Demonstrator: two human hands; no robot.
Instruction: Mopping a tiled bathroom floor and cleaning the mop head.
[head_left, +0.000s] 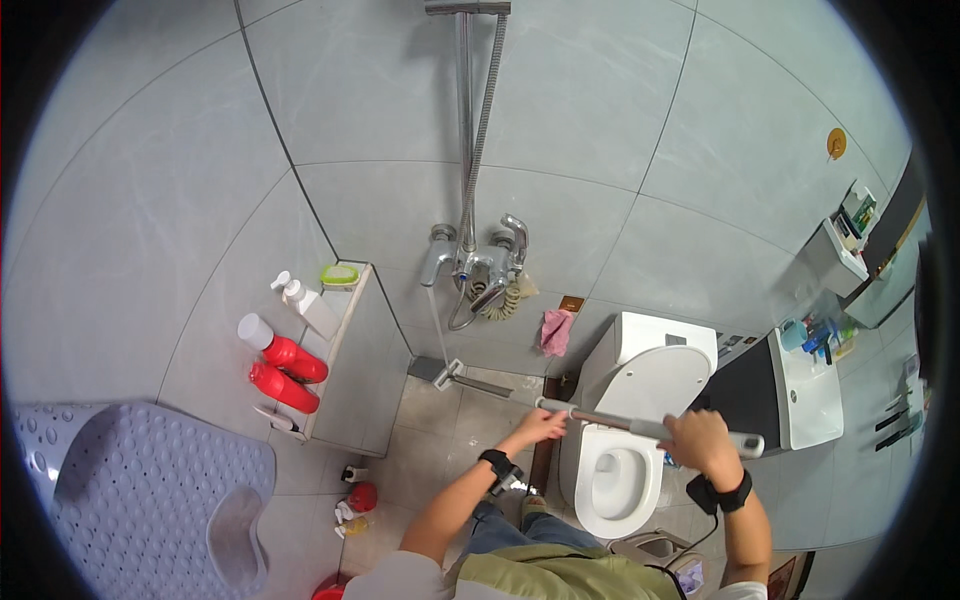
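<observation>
A long telescopic cleaning tool, apparently a mop (607, 420), lies slantwise across the space before me. My left hand (541, 425) grips its shaft near a pale grey joint. Nearer the end of the handle, my right hand (701, 442) is closed around the grey grip. The tool's small pale head (448, 375) is at the far left end, low by the wall. From the chrome tap spout (436, 262) a thin stream of water runs down to that head. Both my wrists wear black straps with small devices.
To the right stands a white toilet (619, 480) with its lid raised, beside a washbasin (810, 390). Two red bottles (292, 375) and a white pump bottle (311, 307) stand on the left ledge. A lilac bath mat (150, 495) hangs there. A pink cloth (556, 332) hangs on the wall.
</observation>
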